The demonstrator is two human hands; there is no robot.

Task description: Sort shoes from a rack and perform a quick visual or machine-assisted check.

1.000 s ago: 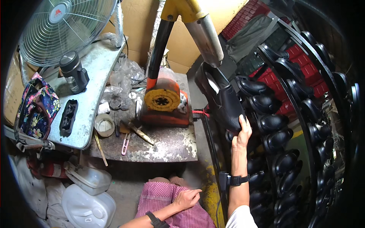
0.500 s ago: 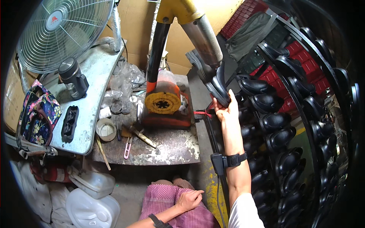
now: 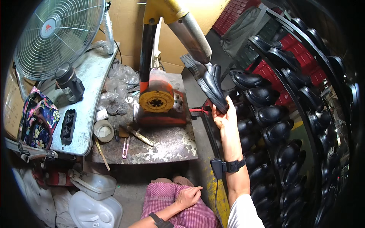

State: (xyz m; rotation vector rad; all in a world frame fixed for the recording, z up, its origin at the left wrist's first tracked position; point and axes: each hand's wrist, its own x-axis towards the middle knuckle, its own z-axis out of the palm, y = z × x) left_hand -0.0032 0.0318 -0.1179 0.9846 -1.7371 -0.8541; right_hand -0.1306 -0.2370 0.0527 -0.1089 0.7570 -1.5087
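My right hand (image 3: 226, 114) is raised to the right of the bench, its fingers and thumb closed round the toe of a black shoe (image 3: 207, 84). The shoe slants up and left, sole side facing left and heel end highest. Close above its opening ends the grey metal tube (image 3: 192, 38) of a yellow-topped machine; whether the two touch I cannot tell. On the pink checked cloth (image 3: 161, 201) over my lap rests my left hand (image 3: 189, 197), holding nothing, with one finger stretched out and the others loosely bent.
A rack of black shoes (image 3: 272, 114) fills the right side. On the workbench (image 3: 175, 148) lie a tape roll (image 3: 103, 131), pink-handled snips (image 3: 126, 147) and a brush (image 3: 140, 136). A fan (image 3: 47, 28) and dark flask (image 3: 70, 81) stand on the left table (image 3: 85, 114).
The shoe has turned in my right hand, showing more of its side, and sits slightly lower against the tube. My left hand stays on my lap. The whole view has shifted a little.
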